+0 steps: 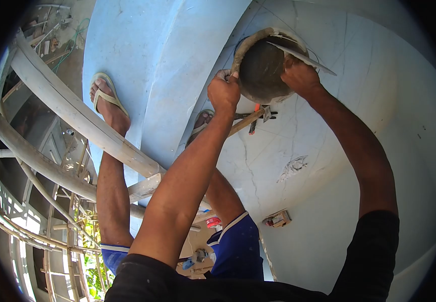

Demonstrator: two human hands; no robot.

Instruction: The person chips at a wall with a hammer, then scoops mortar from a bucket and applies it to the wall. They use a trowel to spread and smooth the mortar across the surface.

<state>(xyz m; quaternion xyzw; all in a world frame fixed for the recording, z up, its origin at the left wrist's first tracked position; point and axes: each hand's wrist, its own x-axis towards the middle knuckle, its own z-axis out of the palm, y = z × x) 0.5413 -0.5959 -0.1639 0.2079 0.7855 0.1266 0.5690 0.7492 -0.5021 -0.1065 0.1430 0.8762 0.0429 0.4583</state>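
Left hand (224,93) pinched round basin (260,65) at left rim | right hand (301,75) held flat blade (317,62) | blade, right of left hand, slanted far-left to near-right (right hand nearer)

Dark and matt inside the bowl (258,70), with a rough, crusted rim. Smooth and flat on the pale scraper (309,60), metal or plastic impossible to tell. Wooden at the handle of the hammer (248,121). Painted, with a soft sheen, on the blue panel (197,45); matt and cracked across the pale surface (328,151). Rubbery on the sandal (111,99); cloth for shorts (235,246) and black shirt (369,251).
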